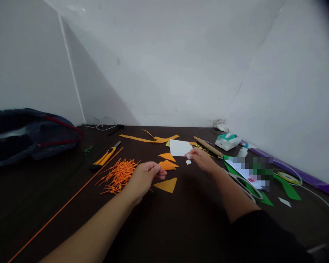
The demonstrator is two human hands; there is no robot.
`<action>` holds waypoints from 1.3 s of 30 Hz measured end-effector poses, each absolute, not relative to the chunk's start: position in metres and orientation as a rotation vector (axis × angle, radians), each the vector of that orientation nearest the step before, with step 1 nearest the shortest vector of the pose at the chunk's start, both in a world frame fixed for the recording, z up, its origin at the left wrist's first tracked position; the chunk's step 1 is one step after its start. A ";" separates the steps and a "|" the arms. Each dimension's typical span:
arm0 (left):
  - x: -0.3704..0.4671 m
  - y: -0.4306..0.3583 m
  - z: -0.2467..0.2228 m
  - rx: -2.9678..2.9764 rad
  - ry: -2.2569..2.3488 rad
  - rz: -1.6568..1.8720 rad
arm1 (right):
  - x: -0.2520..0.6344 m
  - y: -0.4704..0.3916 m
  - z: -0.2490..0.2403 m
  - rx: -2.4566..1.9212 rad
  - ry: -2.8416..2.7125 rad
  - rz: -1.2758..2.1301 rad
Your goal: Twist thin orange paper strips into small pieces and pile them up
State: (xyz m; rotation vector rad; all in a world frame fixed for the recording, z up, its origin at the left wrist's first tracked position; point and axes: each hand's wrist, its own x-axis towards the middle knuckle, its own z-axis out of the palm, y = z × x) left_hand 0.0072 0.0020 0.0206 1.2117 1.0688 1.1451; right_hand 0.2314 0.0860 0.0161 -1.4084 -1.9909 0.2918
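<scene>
My left hand (147, 176) is closed in a pinch above the table, beside a heap of thin orange stamen-like sticks (120, 176). Whatever its fingertips may hold is too small to make out. Pointed orange paper pieces (168, 165) lie just past those fingers, and a darker yellow-orange piece (167, 185) lies nearer to me. With my right hand (199, 158) I pinch a small white scrap (188, 156) at the near right corner of a white paper sheet (181, 148). Another white scrap (188, 162) lies right below those fingertips.
A yellow utility knife (105, 157) and a long orange rod (68, 202) lie left. Rightward are large scissors (245, 185), a phone (245, 173), green paper (289, 188), a tape roll (288, 178), a small bottle (243, 150) and a tissue pack (227, 141). Orange strips (148, 139) lie behind.
</scene>
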 end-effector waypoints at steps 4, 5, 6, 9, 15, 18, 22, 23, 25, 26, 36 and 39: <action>0.010 -0.001 0.021 1.059 0.949 1.164 | 0.186 0.047 0.033 -0.965 -1.898 0.166; 0.011 -0.001 0.021 1.019 0.913 1.176 | 0.174 0.038 0.035 -0.860 -1.963 0.094; 0.011 -0.002 0.022 0.982 0.881 1.191 | 0.164 0.031 0.036 -0.783 -1.996 0.029; 0.011 -0.002 0.023 0.899 0.815 1.238 | 0.145 0.023 0.033 -0.646 -2.081 -0.046; 0.010 -0.004 0.026 0.849 0.794 1.271 | 0.140 0.028 0.024 -0.596 -2.083 0.038; 0.011 -0.004 0.026 0.856 0.794 1.264 | 0.142 0.028 0.023 -0.583 -2.017 0.190; 0.013 -0.004 0.024 0.899 0.802 1.233 | 0.142 0.030 0.021 -0.652 -1.907 0.359; 0.013 -0.003 0.023 0.902 0.801 1.227 | 0.142 0.030 0.021 -0.655 -1.894 0.378; 0.012 -0.003 0.022 0.887 0.783 1.216 | 0.142 0.031 0.020 -0.648 -1.892 0.384; 0.012 -0.004 0.021 0.868 0.765 1.210 | 0.142 0.031 0.020 -0.647 -1.898 0.374; 0.008 -0.003 0.022 0.899 0.678 1.201 | 0.145 0.036 0.013 -0.595 -1.989 0.197; 0.007 -0.002 0.020 0.904 0.730 1.210 | 0.143 0.035 0.011 -0.592 -1.980 0.222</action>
